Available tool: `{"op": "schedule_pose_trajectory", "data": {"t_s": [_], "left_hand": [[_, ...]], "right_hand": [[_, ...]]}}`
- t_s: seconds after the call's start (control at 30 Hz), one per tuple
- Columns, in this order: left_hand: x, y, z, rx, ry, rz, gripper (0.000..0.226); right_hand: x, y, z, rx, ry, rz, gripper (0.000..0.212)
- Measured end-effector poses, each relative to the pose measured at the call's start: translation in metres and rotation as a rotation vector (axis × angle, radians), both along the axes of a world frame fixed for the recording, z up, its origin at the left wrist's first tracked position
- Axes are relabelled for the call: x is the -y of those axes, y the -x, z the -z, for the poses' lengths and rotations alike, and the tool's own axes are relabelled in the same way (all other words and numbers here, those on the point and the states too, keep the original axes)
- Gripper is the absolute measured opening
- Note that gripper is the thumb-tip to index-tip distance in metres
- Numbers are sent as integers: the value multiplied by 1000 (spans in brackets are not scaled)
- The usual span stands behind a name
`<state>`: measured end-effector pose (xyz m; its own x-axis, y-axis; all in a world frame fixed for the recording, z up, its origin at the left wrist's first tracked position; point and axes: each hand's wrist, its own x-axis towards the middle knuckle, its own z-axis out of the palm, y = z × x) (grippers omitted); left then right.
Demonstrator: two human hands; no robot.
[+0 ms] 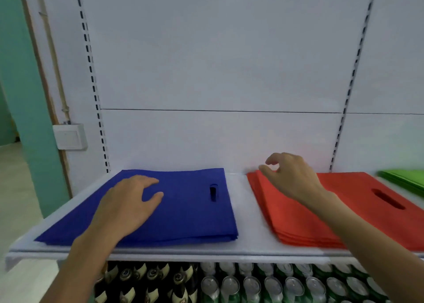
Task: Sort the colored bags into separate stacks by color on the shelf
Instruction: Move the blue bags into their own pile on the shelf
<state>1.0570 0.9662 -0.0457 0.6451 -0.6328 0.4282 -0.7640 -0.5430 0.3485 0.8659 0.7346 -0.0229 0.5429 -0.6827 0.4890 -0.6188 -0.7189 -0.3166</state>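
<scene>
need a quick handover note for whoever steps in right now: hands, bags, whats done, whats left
Left hand: open, resting flat on the stack of flat blue fabric bags.
Right hand: fingers loosely curled over the far left corner of the stack of flat red fabric bags, holding nothing that shows.
Stack of green bags: at the right edge, partly out of view.
Done: three single-colour stacks lie side by side on the white shelf.
Left: probably squaring the fanned red edges; check the green stack.

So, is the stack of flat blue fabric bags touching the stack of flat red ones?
Apart. The head view shows bare white shelf between blue stack and red stack.
</scene>
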Motion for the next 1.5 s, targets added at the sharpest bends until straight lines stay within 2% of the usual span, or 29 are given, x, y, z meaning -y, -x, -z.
{"op": "schedule_pose_trajectory", "data": {"t_s": [0.2, 0.4, 0.57, 0.63, 0.73, 0.87, 1.03, 1.23, 1.37, 1.5], "left_hand": [[78, 93, -8, -33, 24, 144, 39], [185, 248, 4, 42, -10, 237, 38], [258, 355, 8, 37, 4, 322, 36], [285, 387, 5, 29, -6, 353, 37], [325, 426, -5, 45, 5, 397, 51], [378, 474, -14, 69, -12, 435, 40], [439, 548, -15, 65, -74, 502, 41], [507, 638, -7, 67, -27, 498, 39], [556, 713, 2, -8, -25, 500, 38], [599, 774, 0, -67, 56, 478, 38]], "right_hand": [[64, 132, -18, -45, 19, 159, 37], [126, 297, 1, -118, 88, 234, 37], [182, 410, 14, -106, 43, 284, 44], [202, 442, 12, -123, 25, 291, 47], [235, 479, 7, -77, 29, 300, 47], [268, 522, 8, -59, 1, 305, 47], [315, 599, 4, -30, -29, 359, 44], [391, 693, 17, -14, -27, 346, 42], [443, 770, 19, -58, -37, 337, 42], [491, 839, 13, -90, -22, 361, 42]]}}
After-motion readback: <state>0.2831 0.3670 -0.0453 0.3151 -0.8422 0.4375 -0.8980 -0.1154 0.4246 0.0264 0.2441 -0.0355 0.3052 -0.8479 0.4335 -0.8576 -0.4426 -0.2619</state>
